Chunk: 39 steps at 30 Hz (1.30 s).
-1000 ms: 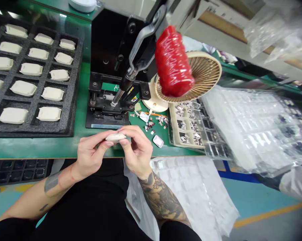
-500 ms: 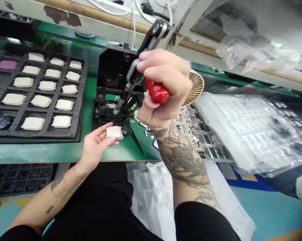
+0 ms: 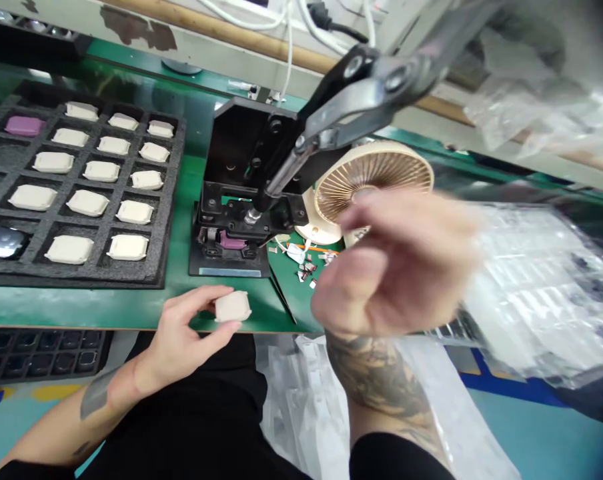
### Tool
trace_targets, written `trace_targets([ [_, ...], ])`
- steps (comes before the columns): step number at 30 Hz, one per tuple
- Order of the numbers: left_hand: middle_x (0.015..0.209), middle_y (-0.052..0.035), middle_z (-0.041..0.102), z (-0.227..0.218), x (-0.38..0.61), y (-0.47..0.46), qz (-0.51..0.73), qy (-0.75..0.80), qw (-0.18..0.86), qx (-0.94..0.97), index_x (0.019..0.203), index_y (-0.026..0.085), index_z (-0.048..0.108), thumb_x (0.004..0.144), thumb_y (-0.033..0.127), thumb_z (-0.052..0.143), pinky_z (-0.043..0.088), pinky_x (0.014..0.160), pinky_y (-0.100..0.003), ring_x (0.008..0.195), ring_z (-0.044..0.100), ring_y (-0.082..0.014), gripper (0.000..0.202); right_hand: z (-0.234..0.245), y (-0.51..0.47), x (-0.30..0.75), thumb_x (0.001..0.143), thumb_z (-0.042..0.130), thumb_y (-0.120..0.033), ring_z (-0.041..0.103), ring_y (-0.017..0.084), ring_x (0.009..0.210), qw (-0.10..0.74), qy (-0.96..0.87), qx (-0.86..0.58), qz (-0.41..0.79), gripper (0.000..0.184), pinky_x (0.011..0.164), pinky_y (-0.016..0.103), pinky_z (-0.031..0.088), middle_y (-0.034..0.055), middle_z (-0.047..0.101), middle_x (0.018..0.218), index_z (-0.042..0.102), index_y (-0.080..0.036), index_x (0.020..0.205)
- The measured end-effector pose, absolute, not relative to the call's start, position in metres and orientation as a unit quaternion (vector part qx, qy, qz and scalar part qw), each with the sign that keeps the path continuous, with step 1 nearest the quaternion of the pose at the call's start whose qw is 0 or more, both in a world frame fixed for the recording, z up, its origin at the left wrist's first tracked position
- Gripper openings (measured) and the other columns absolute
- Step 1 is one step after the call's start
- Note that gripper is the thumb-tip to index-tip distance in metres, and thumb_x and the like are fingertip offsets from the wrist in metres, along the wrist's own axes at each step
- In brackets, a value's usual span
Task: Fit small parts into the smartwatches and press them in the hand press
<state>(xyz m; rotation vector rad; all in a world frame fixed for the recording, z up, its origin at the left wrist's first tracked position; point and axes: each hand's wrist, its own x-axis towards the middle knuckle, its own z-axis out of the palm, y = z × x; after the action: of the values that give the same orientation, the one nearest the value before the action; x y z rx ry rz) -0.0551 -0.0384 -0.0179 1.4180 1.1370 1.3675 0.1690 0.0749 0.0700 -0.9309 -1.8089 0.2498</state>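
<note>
"What did the left hand [image 3: 181,337] hold?"
"Its fingers [image 3: 196,299] pinched a cream case [image 3: 233,307], six o'clock from the press [image 3: 246,150]."
"The right hand [image 3: 386,267]?"
"Blurred, at the case's three o'clock; I couldn't tell its fingers."

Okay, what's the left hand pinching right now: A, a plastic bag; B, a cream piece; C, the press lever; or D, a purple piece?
B: the left hand holds the cream piece between its thumb and fingers.
</note>
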Motion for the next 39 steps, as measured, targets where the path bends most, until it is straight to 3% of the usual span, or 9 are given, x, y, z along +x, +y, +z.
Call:
trace_targets([
  [2,0.116,-0.0063,0.09,-0.02,-0.068,-0.045,0.54,0.467,0.363,0.599,0.13,0.027,0.085,0.093,0.023,0.095,0.072,0.087,-0.031,0.094,0.087,-0.0229,0.038,0.047,0.063,0.174,0.11,0.066,-0.04,0.082,0.034,0.115,0.504,-0.8,-0.318,0.072,0.029,0.097,0.061,0.074,0.0063,0.082,0.12,0.077,-0.038,0.136],
  [4,0.116,-0.0056,0.091,-0.02,-0.077,-0.047,0.533,0.476,0.328,0.618,0.131,0.027,0.085,0.092,0.022,0.096,0.073,0.085,-0.03,0.091,0.088,-0.0224,0.041,0.026,0.056,0.174,0.107,0.065,-0.017,0.082,0.032,0.117,0.419,-0.856,-0.291,0.081,0.047,0.101,0.058,0.073,0.0082,0.083,0.129,0.071,-0.034,0.15],
  [8,0.119,-0.0067,0.09,-0.017,-0.072,-0.043,0.524,0.459,0.276,0.663,0.136,0.025,0.083,0.094,0.022,0.094,0.074,0.093,-0.031,0.095,0.089,-0.0235,0.043,-0.002,0.071,0.159,0.111,0.052,-0.011,0.068,0.036,0.148,0.248,-0.908,-0.319,0.108,0.058,0.125,0.065,0.062,0.019,0.068,0.161,0.056,-0.022,0.168],
  [12,0.124,-0.0104,0.088,-0.011,-0.059,-0.042,0.522,0.429,0.231,0.7,0.144,0.021,0.075,0.1,0.017,0.088,0.074,0.098,-0.032,0.108,0.088,-0.0249,0.047,-0.008,0.096,0.136,0.111,0.045,-0.009,0.072,0.038,0.136,0.165,-0.911,-0.362,0.106,0.047,0.12,0.064,0.063,0.024,0.074,0.146,0.068,-0.012,0.152],
  [17,0.134,-0.0159,0.075,0.0,-0.065,-0.047,0.488,0.477,0.153,0.715,0.145,0.018,0.073,0.104,0.015,0.082,0.072,0.094,-0.035,0.116,0.081,-0.0264,0.043,-0.004,0.089,0.137,0.116,0.046,-0.014,0.074,0.032,0.132,0.246,-0.882,-0.368,0.159,0.038,0.118,0.052,0.065,0.0185,0.077,0.139,0.072,-0.016,0.144],
  [22,0.131,-0.0153,0.076,0.014,-0.073,-0.028,0.348,0.537,-0.01,0.769,0.152,0.017,0.068,0.113,0.024,0.073,0.067,0.074,-0.033,0.085,0.079,-0.0191,0.04,0.004,0.05,0.171,0.114,0.051,-0.008,0.069,0.028,0.148,0.341,-0.863,-0.328,0.178,0.059,0.125,0.049,0.064,0.0153,0.069,0.157,0.055,-0.026,0.169],
  [27,0.134,-0.0146,0.077,0.027,-0.054,0.017,0.146,0.585,-0.064,0.795,0.139,0.02,0.078,0.12,0.028,0.056,0.05,0.05,-0.033,0.07,0.079,-0.0196,0.03,0.013,0.03,0.193,0.11,0.058,-0.004,0.072,0.028,0.145,0.365,-0.849,-0.35,0.154,0.064,0.123,0.049,0.066,0.0136,0.073,0.153,0.059,-0.029,0.169],
  [33,0.11,-0.0162,0.079,0.027,-0.038,0.052,0.047,0.621,0.007,0.783,0.137,0.023,0.083,0.122,0.03,0.048,0.059,0.062,-0.036,0.085,0.086,-0.033,0.039,0.013,0.021,0.199,0.108,0.061,0.0,0.073,0.028,0.144,0.364,-0.854,-0.34,0.153,0.068,0.12,0.047,0.068,0.015,0.073,0.151,0.057,-0.027,0.17],
  [39,0.152,-0.0178,0.075,0.03,-0.049,0.023,0.199,0.58,0.141,0.777,0.156,0.022,0.072,0.113,0.021,0.062,0.068,0.077,-0.04,0.1,0.087,-0.0313,0.044,0.016,0.027,0.201,0.104,0.062,0.005,0.072,0.029,0.147,0.378,-0.865,-0.312,0.107,0.076,0.125,0.049,0.066,0.0161,0.073,0.153,0.055,-0.025,0.173],
])
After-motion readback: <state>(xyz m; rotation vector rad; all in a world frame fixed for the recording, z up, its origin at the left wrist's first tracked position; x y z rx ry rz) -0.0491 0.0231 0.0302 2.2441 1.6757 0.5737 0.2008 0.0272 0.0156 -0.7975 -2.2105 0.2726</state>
